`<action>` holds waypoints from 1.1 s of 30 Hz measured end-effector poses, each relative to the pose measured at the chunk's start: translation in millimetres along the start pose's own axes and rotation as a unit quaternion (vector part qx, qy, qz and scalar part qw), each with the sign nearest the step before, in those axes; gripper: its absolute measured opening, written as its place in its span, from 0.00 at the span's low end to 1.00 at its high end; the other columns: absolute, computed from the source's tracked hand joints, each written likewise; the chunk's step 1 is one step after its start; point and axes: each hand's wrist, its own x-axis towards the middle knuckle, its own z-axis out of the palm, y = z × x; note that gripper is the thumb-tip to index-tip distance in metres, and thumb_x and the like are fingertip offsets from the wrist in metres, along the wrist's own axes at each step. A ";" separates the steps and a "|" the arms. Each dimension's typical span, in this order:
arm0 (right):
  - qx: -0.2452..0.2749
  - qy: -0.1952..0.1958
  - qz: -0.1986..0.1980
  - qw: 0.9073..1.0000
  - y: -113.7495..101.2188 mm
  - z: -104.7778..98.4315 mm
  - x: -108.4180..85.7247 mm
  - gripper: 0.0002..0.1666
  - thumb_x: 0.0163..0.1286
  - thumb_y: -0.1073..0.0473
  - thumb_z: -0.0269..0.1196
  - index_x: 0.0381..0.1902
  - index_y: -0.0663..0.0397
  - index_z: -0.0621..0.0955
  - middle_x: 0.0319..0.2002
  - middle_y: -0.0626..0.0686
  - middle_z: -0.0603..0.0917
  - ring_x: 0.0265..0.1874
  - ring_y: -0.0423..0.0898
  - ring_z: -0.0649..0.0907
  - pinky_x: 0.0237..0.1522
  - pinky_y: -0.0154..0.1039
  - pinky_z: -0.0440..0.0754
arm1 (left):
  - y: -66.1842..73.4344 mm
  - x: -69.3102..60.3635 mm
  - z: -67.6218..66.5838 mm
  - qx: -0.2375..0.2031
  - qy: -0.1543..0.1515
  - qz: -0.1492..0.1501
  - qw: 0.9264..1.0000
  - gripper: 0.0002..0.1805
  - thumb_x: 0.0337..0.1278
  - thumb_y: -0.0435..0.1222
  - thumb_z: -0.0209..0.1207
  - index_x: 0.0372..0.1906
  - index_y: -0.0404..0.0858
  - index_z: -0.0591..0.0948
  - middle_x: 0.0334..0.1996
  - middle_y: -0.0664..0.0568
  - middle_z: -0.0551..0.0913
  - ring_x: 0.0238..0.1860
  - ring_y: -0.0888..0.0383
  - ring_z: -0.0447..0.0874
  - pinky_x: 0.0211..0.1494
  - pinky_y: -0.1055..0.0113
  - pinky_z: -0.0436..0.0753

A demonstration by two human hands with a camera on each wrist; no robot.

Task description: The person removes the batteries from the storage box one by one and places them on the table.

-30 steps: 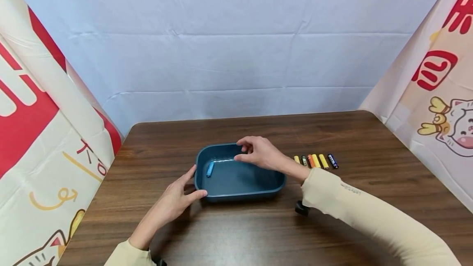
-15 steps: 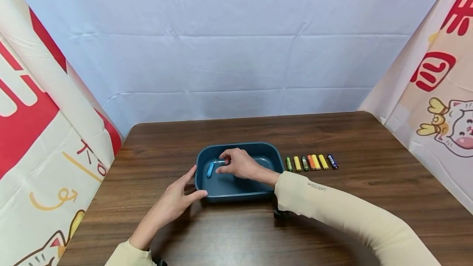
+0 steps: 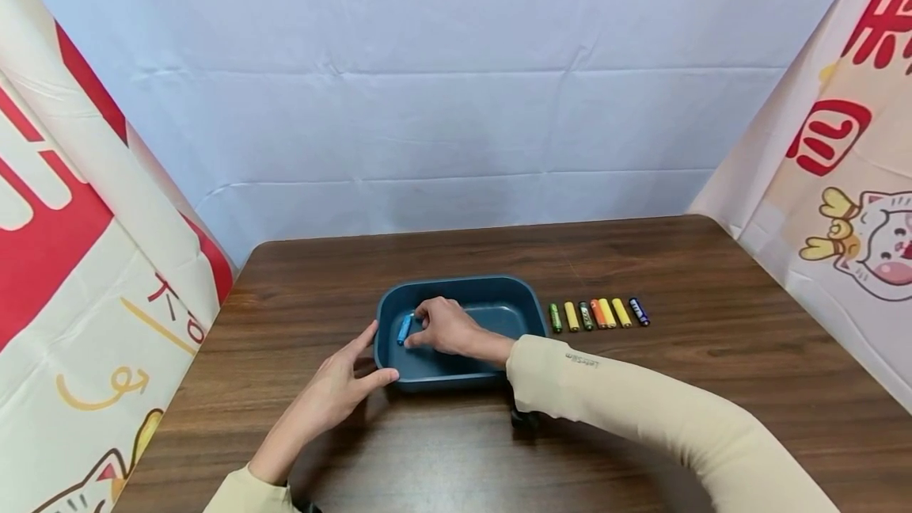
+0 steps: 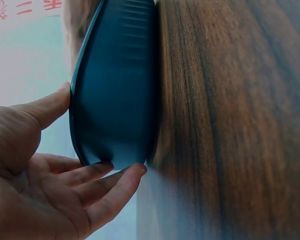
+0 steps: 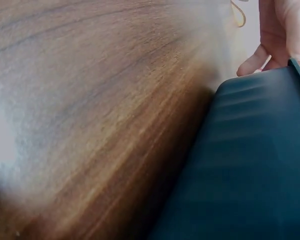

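A deep dark-blue rectangular basin (image 3: pixel 463 380) with rounded corners stands on the table. On its floor, near the left end, lies a light-blue battery (image 3: pixel 404 329). My right hand (image 3: pixel 452 328) reaches down into the basin and pinches this battery, thumb at its near end and fingers at its far end. My left hand (image 3: pixel 342 382) steadies the basin's left end: its fairly straight fingers lie along the outer wall and the thumb touches the rim, as the left wrist view shows. The right wrist view shows only the basin's outer side (image 5: pixel 240 150) and the left hand beyond; the battery is hidden there.
Right of the basin, several batteries lie in a row on the brown wooden table (image 3: pixel 606 402): a green one (image 3: pixel 555 317), yellow ones (image 3: pixel 571 317), an orange one (image 3: pixel 597 313) and a dark-blue one (image 3: pixel 639 312). A pale cloth (image 3: pixel 456 101) hangs behind the table.
My right hand has moved left and down inside the basin to the light-blue battery. Its arm has uncovered the green battery. The left hand and the basin have stayed put.
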 end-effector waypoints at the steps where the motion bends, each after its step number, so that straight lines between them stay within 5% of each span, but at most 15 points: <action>1: -0.002 0.001 0.000 1.000 0.1 1.0 0.5 0.25 0.65 0.54 0.76 0.54 0.64 0.83 0.23 0.49 0.77 0.20 0.41 0.77 0.26 0.33 0.71 | 0.0 -0.3 -0.2 0.002 -0.001 0.002 1.000 0.46 0.69 0.48 0.66 0.83 0.38 0.57 0.75 0.37 0.68 0.65 0.40 0.78 0.65 0.38 0.75; 10: -0.053 0.016 -0.007 0.998 -1.1 7.6 4.2 0.31 0.64 0.51 0.77 0.60 0.62 0.83 0.45 0.55 0.85 0.33 0.43 0.81 0.40 0.41 0.83 | -1.1 0.2 -1.1 -0.004 -0.005 0.009 1.000 0.45 0.70 0.45 0.65 0.83 0.38 0.56 0.75 0.37 0.67 0.64 0.41 0.80 0.65 0.41 0.77; 20: -0.064 0.008 -0.031 0.997 -6.7 14.8 7.5 0.30 0.66 0.51 0.76 0.59 0.62 0.83 0.46 0.55 0.86 0.31 0.42 0.80 0.34 0.37 0.81 | -1.1 -1.5 -0.5 -0.011 -0.006 0.009 1.000 0.45 0.70 0.45 0.65 0.83 0.38 0.56 0.74 0.36 0.68 0.65 0.40 0.79 0.65 0.42 0.77; 26: -0.076 0.008 -0.052 0.996 -6.1 18.9 9.6 0.25 0.65 0.51 0.76 0.54 0.60 0.86 0.37 0.53 0.86 0.27 0.42 0.79 0.29 0.35 0.78 | -2.5 -1.9 0.6 -0.012 -0.007 0.015 1.000 0.45 0.70 0.45 0.65 0.83 0.37 0.56 0.74 0.34 0.67 0.65 0.39 0.79 0.65 0.42 0.77; 33: -0.085 0.009 -0.059 0.995 -6.8 18.3 10.7 0.29 0.65 0.50 0.76 0.59 0.58 0.85 0.48 0.53 0.87 0.34 0.41 0.83 0.37 0.36 0.83 | -1.7 -1.2 -1.3 -0.008 -0.006 0.016 1.000 0.45 0.71 0.45 0.65 0.83 0.37 0.56 0.74 0.35 0.68 0.66 0.39 0.78 0.66 0.42 0.76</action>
